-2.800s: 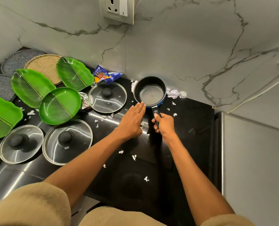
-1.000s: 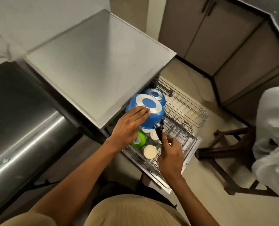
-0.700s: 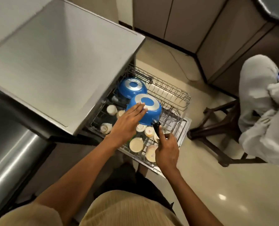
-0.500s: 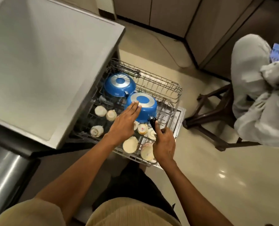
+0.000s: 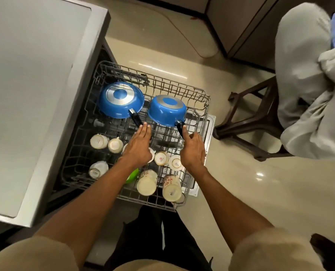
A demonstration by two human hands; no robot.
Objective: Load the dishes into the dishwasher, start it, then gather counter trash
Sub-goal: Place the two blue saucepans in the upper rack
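Observation:
A small blue saucepan [image 5: 165, 111] lies upside down at the back right of the pulled-out dishwasher rack [image 5: 202, 98]. My right hand [image 5: 192, 149] holds the end of its black handle. A wider blue pan [image 5: 120, 100] lies upside down to its left. My left hand [image 5: 140, 145] hovers over the rack with straight fingers, its fingertips by that pan's black handle [image 5: 135, 118]. Several cream cups [image 5: 147, 184] stand upside down in the front rows, and a green bowl [image 5: 133, 175] peeks out under my left forearm.
The dishwasher's grey top [image 5: 35, 94] fills the left side. A dark wooden chair [image 5: 250, 118] stands just right of the rack, and a person in pale clothes [image 5: 303, 85] sits on it. Cabinet doors [image 5: 241, 26] line the far wall.
The saucepan went from the counter to the rack and now rests upside down at the back right. My left hand has come off its base and moved left.

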